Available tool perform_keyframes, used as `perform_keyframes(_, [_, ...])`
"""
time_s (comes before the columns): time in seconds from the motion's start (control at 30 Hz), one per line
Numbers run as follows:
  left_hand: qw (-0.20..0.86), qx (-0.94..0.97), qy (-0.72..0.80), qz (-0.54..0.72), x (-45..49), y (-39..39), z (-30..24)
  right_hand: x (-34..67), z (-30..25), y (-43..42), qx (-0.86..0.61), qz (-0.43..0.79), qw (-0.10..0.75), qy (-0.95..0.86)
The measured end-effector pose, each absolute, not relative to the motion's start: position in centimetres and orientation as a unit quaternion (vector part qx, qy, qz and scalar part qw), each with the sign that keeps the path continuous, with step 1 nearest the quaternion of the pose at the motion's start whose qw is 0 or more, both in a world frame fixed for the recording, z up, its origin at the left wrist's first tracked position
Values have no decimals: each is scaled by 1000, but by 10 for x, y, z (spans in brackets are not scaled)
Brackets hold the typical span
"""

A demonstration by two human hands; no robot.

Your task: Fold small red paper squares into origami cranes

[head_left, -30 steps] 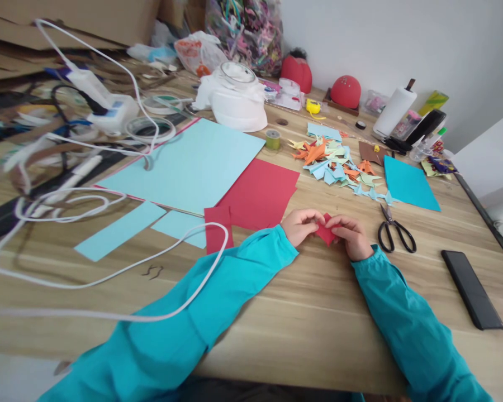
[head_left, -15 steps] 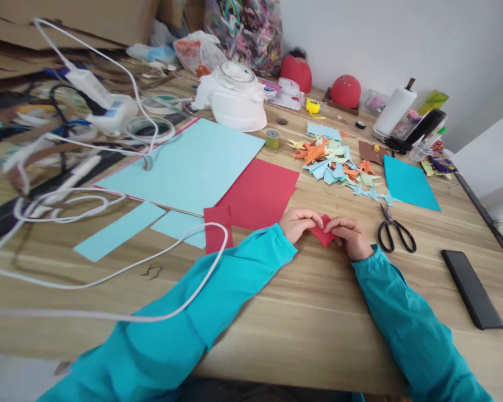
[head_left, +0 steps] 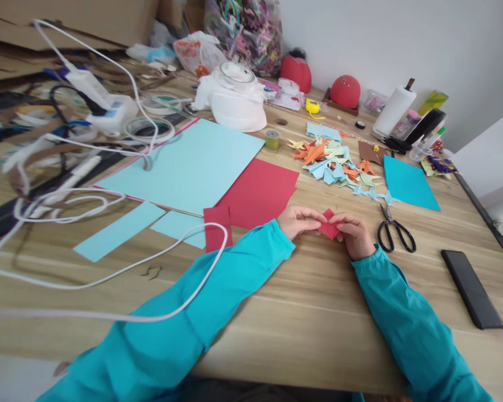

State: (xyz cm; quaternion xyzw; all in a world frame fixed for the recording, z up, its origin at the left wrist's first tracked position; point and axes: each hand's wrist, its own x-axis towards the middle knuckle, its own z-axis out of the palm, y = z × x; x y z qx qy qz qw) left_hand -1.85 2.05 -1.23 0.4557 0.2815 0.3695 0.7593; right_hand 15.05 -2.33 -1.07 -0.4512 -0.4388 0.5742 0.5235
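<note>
Between my two hands is a small folded square of red paper [head_left: 329, 226], turned so one corner points toward me. My left hand [head_left: 298, 221] pinches its left corner between thumb and fingers. On the opposite side my right hand [head_left: 354, 234] grips the right corner the same way. Beyond the hands lies a pile of folded paper cranes [head_left: 333, 162] in orange, blue, green and yellow. A pair of black-handled scissors [head_left: 396, 231] rests to the right of my right hand. Larger red paper [head_left: 255, 192] lies to the left, beyond my left sleeve.
A large light-blue sheet [head_left: 184, 162] and cut blue strips [head_left: 119, 230] lie at left, with a white cable [head_left: 151, 273] looping over that side. At right are a black phone [head_left: 471, 287] and a teal sheet [head_left: 411, 181]. A thread spool [head_left: 272, 139] stands farther back.
The red paper has risen slightly and shifted a little right. My fingers have moved from over its top edge out to its side corners, leaving more of its face visible.
</note>
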Motion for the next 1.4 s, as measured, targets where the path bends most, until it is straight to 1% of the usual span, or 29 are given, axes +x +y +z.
perform_keyframes(0.13, [777, 438, 264, 366, -17, 20, -17, 151, -10, -23, -457, 583, 523, -422])
perform_keyframes(0.37, [747, 477, 276, 373, -19, 20, -19, 151, -11, -24, -457, 577, 515, -440])
perform_keyframes(0.87, [779, 393, 285, 397, -14, 17, -12, 149, -12, -24, -457, 536, 499, -505])
perform_keyframes(1.4, [725, 489, 287, 391, -15, 15, -11, 146, -9, -24, -480, 530, 516, -472])
